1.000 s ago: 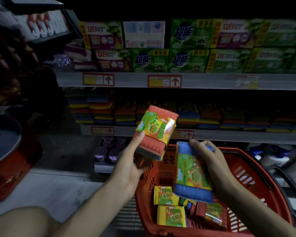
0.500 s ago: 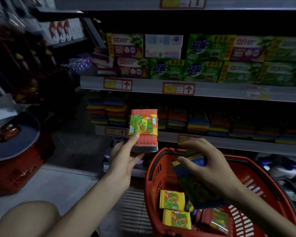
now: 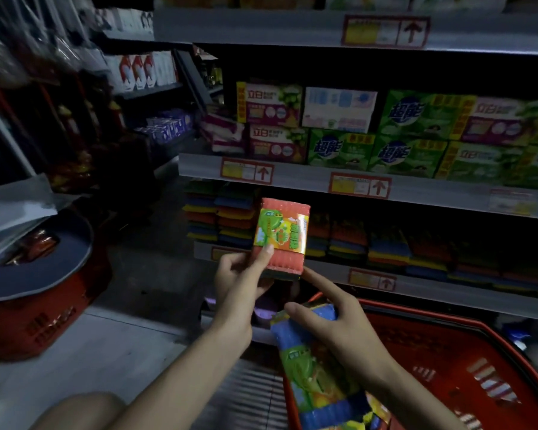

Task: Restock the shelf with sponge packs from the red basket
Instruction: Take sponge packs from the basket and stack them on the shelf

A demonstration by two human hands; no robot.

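Left hand [image 3: 239,283] pinching orange sponge pack [image 3: 280,235] by lower edge, raised before sponge shelf [image 3: 323,268]; right hand [image 3: 345,330] clasping blue pack [image 3: 311,367] above red basket [image 3: 466,367]; likely light, squashy, film slippery

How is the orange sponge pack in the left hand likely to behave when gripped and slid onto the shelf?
The orange sponge pack, pinched low by the left hand, stands upright without sagging, so probably light and fairly firm. Its glossy wrap may be slippery. Its flat faces, like the stacked packs on the shelf, should stack without rolling.
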